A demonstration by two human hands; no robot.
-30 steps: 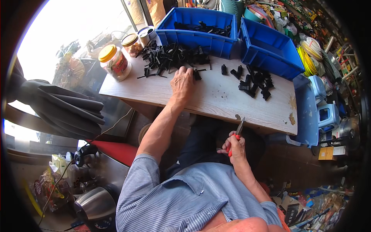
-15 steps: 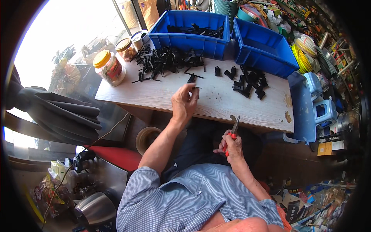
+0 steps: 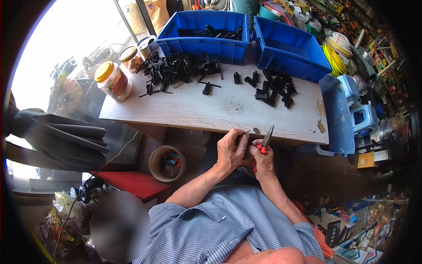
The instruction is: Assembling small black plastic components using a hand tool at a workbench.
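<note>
Close together at the table's near edge are both hands. My left hand (image 3: 230, 152) has its fingers pinched, with a small thin dark bit showing at the fingertips; its kind is too small to make out. In my right hand (image 3: 264, 166) are long-nose pliers (image 3: 267, 137) with red handles, jaws pointing up and away from me. Farther up the table lies a single black plastic part (image 3: 207, 89) with a thin crossbar. Behind it spreads a tangled heap of black plastic parts (image 3: 169, 70). To the right sits a pile of stubbier black parts (image 3: 274, 90).
Two blue crates stand along the back: the left crate (image 3: 202, 46) holds black parts, the right crate (image 3: 292, 55) stands beside it. Jars, one a yellow-lidded jar (image 3: 115, 82), line the left end. A round bin (image 3: 154, 166) is on the floor below.
My left hand has drawn back from near the single black part toward the pliers, with its fingers still pinched. The right hand keeps its hold on the pliers. The view has shifted slightly.
</note>
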